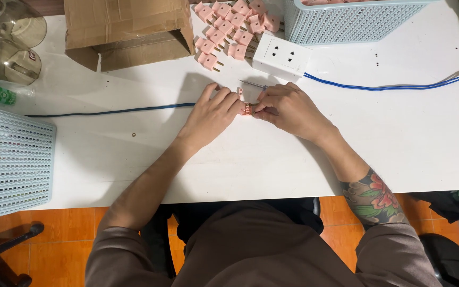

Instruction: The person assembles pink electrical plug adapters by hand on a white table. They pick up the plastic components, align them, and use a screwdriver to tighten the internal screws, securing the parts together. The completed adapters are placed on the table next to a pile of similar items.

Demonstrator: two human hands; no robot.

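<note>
Head view, work piece: small pink plug (pixel 247 109) on the white table (pixel 399 138), between both hands.
Left hand (pixel 211 114): fingers curled, tips pinching the plug's left side.
Right hand (pixel 288 109): fingers bunched, pinching the plug's right end; thin screwdriver (pixel 253 84) lies just beyond.
Handling judgement: steady the plug against the table, grip close.
Nearby: pile of pink plugs (pixel 229 29), white socket block (pixel 281 55), blue cable (pixel 389 86).
</note>
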